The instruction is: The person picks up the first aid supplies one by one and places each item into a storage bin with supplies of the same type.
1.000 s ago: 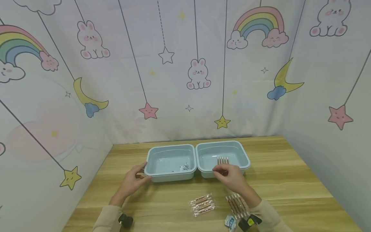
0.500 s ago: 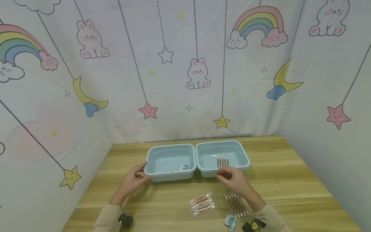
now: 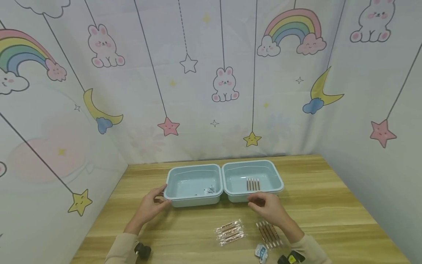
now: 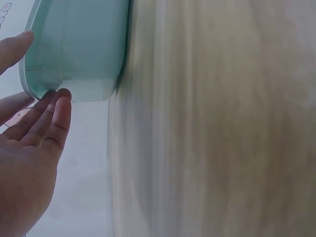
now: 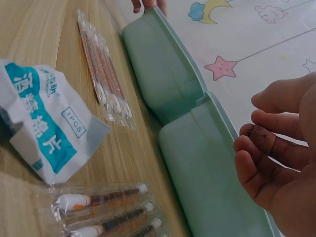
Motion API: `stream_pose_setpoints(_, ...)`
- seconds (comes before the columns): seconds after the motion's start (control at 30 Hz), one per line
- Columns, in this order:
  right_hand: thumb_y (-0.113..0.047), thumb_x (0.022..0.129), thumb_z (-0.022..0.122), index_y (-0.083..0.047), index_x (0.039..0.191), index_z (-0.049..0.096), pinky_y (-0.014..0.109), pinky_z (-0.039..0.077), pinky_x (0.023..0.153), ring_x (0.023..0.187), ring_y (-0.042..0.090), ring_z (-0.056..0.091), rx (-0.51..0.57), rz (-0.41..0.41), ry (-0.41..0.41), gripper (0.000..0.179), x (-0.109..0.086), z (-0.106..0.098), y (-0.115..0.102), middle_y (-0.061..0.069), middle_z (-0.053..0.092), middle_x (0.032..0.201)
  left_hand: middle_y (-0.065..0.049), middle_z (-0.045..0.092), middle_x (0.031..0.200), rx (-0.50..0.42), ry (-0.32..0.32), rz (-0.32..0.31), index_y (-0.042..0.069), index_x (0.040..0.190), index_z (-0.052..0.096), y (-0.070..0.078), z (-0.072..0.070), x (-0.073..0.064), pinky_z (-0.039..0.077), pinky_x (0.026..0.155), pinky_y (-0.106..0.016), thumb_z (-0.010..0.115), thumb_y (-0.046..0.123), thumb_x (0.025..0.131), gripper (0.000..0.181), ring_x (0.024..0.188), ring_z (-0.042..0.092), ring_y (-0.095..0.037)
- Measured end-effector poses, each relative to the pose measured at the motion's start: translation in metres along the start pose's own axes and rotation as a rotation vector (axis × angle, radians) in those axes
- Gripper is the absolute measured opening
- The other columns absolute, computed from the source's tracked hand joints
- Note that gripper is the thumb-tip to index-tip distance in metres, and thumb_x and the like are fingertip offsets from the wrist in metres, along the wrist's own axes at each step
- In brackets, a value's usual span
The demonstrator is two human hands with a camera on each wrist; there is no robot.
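My left hand [image 3: 150,209] holds the near left corner of the left pale blue plastic basin [image 3: 197,202]; in the left wrist view its thumb is at the rim and several fingers touch the end wall. My right hand [image 3: 268,209] hovers just in front of the right basin [image 3: 235,198], fingers loosely bent, nothing in them. A brown strip [image 5: 262,139] wraps one of its fingers. Inside the right basin, several brown-stemmed, white-tipped swabs [image 3: 253,184] lie side by side. Crumpled white-and-blue sachets [image 3: 210,189] are in the left basin.
On the wooden table [image 3: 184,238] in front are two clear-wrapped packs of swabs, one left pack [image 3: 230,233] and one right pack [image 3: 269,234] below my right wrist. Beside the latter lies a white-and-blue alcohol pad sachet [image 3: 262,253]. A printed curtain [image 3: 197,146] stands behind the basins.
My right hand has drawn back slightly, toward me and to the right, away from the right basin, uncovering more of the swabs inside. My left hand has stayed at its basin corner.
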State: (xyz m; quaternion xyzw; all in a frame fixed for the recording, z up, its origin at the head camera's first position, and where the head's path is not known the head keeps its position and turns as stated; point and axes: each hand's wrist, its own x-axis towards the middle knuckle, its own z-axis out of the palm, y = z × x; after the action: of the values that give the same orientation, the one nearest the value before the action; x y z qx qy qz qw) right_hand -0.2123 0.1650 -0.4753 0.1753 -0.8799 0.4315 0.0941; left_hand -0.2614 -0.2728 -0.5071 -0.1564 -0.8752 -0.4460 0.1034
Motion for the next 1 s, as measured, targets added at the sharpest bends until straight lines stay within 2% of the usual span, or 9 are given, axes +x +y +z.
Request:
stream_pose_setpoints(0.3,-0.018,0.079,0.071,-0.013,0.094,0.068,0.018,0.053,0.067,0.075,0.003,0.061,0.018,0.014,-0.016,0.015,-0.003,0.0,0.005,-0.007,0.067,0.086,-0.014,0.055,0.118,-0.007,-0.005,-0.014,0.002,0.133,0.045,0.002,-0.001,-0.001,0.056,0.076,-0.029,0.074,0.033,0.075,0.072,0.1,0.057,-0.026)
stream_pose_setpoints(0.43,-0.018,0.079,0.071,-0.015,0.094,0.068,0.018,0.053,0.065,0.073,0.003,0.06,0.016,0.023,-0.022,0.015,-0.004,-0.001,0.004,-0.007,0.066,0.084,-0.015,0.055,0.119,-0.007,-0.002,-0.01,0.003,0.133,0.045,0.002,-0.001,-0.001,0.056,0.075,-0.026,0.075,0.033,0.075,0.072,0.101,0.057,-0.026)
stream_pose_setpoints(0.57,-0.02,0.079,0.071,-0.015,0.094,0.067,0.018,0.053,0.062,0.07,0.003,0.059,0.034,0.035,-0.045,0.016,-0.008,-0.001,0.004,-0.007,0.066,0.082,-0.014,0.054,0.12,0.007,-0.007,-0.032,0.004,0.133,0.045,0.002,0.0,-0.002,0.056,0.075,-0.024,0.075,0.034,0.074,0.073,0.101,0.058,-0.024)
stream_pose_setpoints(0.77,-0.023,0.08,0.07,-0.008,0.095,0.067,0.019,0.053,0.061,0.07,0.004,0.059,0.081,0.02,-0.082,0.021,-0.015,-0.001,0.007,-0.005,0.066,0.083,-0.014,0.054,0.121,0.013,-0.009,-0.045,0.006,0.133,0.045,0.002,0.0,-0.003,0.056,0.075,-0.025,0.075,0.034,0.074,0.072,0.101,0.058,-0.023)
stream_pose_setpoints(1.0,-0.023,0.081,0.07,-0.006,0.097,0.067,0.021,0.054,0.062,0.072,0.005,0.06,0.116,-0.012,-0.142,0.024,-0.022,-0.002,0.014,-0.002,0.066,0.085,-0.016,0.054,0.12,-0.009,-0.016,-0.018,0.003,0.133,0.044,0.002,0.0,-0.002,0.056,0.074,-0.026,0.075,0.032,0.074,0.072,0.101,0.057,-0.024)
